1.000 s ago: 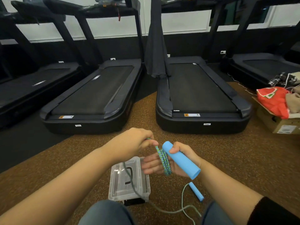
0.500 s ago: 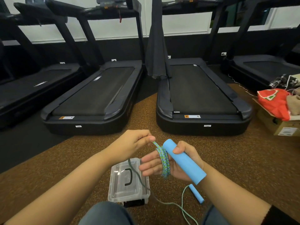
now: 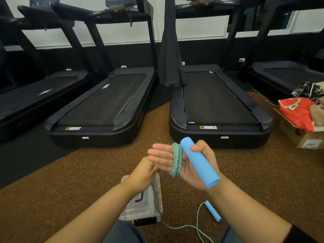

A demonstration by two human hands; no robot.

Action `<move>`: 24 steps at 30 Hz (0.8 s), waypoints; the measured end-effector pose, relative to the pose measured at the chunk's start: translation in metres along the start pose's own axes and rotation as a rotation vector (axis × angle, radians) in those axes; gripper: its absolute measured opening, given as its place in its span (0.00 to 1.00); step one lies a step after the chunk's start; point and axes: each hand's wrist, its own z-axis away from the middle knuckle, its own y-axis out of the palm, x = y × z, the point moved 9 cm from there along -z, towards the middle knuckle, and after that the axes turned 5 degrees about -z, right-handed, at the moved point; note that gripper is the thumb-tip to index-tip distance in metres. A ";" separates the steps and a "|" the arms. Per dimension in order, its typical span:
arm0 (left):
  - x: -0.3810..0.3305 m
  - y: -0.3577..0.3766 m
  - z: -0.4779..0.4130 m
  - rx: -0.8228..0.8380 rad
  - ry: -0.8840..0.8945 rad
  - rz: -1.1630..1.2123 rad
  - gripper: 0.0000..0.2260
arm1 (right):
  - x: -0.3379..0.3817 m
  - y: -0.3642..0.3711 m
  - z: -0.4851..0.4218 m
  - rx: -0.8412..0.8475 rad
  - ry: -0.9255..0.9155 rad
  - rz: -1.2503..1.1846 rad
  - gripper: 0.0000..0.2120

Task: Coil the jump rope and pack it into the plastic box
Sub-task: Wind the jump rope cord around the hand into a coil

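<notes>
My right hand is raised palm-up, its thumb pinning a blue foam handle across the palm. Several turns of the green-blue jump rope wrap its fingers. My left hand is under those fingers, closed around the trailing rope, which runs down over the box. The clear plastic box, lid shut with a black handle, lies on the floor below my hands. The second blue handle rests on the floor to its right, loose rope curling beside it.
Black treadmills stand in a row ahead on the brown speckled floor. A dark cloth hangs between two of them. A cardboard box with an orange bag and clothes sits at the right. My knees show at the bottom edge.
My left hand has dropped from above the coil to beneath my right fingers, drawing the rope around. My right hand has lifted and turned more palm-up.
</notes>
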 end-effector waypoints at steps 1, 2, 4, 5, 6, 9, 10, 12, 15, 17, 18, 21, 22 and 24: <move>0.005 0.003 0.000 -0.015 -0.004 0.019 0.11 | 0.001 0.002 0.000 0.013 0.019 -0.026 0.38; 0.004 0.004 -0.001 -0.021 -0.010 0.004 0.13 | 0.003 0.006 -0.002 0.056 0.038 -0.064 0.38; 0.004 0.006 -0.003 -0.022 -0.022 -0.021 0.15 | 0.006 0.006 -0.003 0.080 0.039 -0.076 0.39; 0.004 0.007 -0.003 -0.008 -0.025 -0.024 0.16 | 0.009 0.005 -0.005 0.072 0.032 -0.079 0.39; 0.002 0.009 -0.003 0.005 -0.038 -0.052 0.16 | 0.012 0.003 -0.007 0.054 0.022 -0.068 0.39; 0.001 0.012 -0.002 0.005 -0.020 -0.138 0.13 | 0.016 0.001 -0.010 0.053 0.006 -0.060 0.38; -0.001 0.015 0.000 0.020 -0.015 -0.151 0.10 | 0.016 0.000 -0.011 0.056 0.010 -0.062 0.38; -0.003 0.018 0.005 0.042 -0.004 -0.194 0.11 | 0.017 -0.003 -0.012 0.056 0.004 -0.069 0.38; -0.006 0.023 0.012 0.057 0.021 -0.225 0.08 | 0.024 -0.014 -0.015 0.017 -0.029 -0.078 0.39; -0.007 0.027 0.017 0.082 0.016 -0.272 0.06 | 0.027 -0.021 -0.015 -0.009 -0.047 -0.088 0.39; -0.007 0.028 0.018 0.101 0.004 -0.293 0.06 | 0.028 -0.024 -0.015 -0.019 -0.051 -0.099 0.39; -0.007 0.031 0.020 0.112 -0.007 -0.332 0.09 | 0.027 -0.031 -0.015 -0.055 -0.046 -0.106 0.40; -0.009 0.030 0.021 0.108 -0.004 -0.346 0.10 | 0.026 -0.033 -0.015 -0.067 -0.043 -0.100 0.40; -0.014 0.027 0.021 0.096 -0.007 -0.398 0.11 | 0.025 -0.036 -0.014 -0.098 -0.035 -0.066 0.41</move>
